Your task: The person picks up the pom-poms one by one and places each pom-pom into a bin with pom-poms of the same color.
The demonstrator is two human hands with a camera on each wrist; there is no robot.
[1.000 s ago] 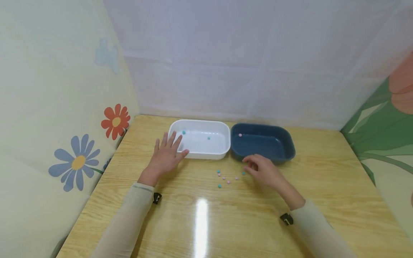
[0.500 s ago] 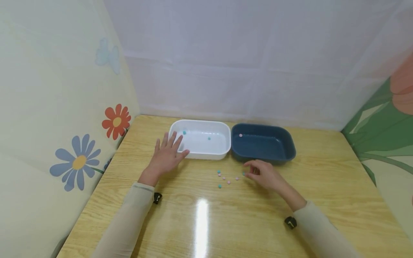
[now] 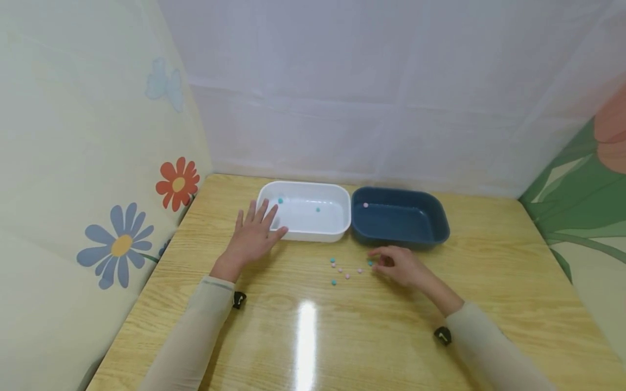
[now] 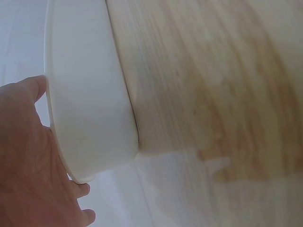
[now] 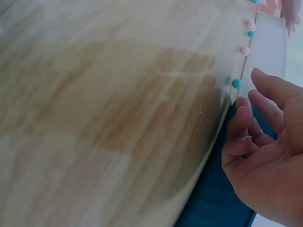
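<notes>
A white glare streaks the bright table.

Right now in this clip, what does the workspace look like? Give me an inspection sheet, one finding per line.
Surface: yellow wood-grain tabletop with a bright reflection.
Job's things: glossy white rectangular bin holding two small round teal beads; glossy dark-blue rectangular bin to its right holding one small round pink bead; on the tabletop, three teal beads and four pink beads.
Clutter: small black object by each sleeve cuff.
Left hand: fingers spread, touching the white bin.
Right hand: fingers bent, near a teal bead, nothing seen held.
Cables: nothing seen.
Surroundings: creased pale backdrop; floral-printed side panels.
</notes>
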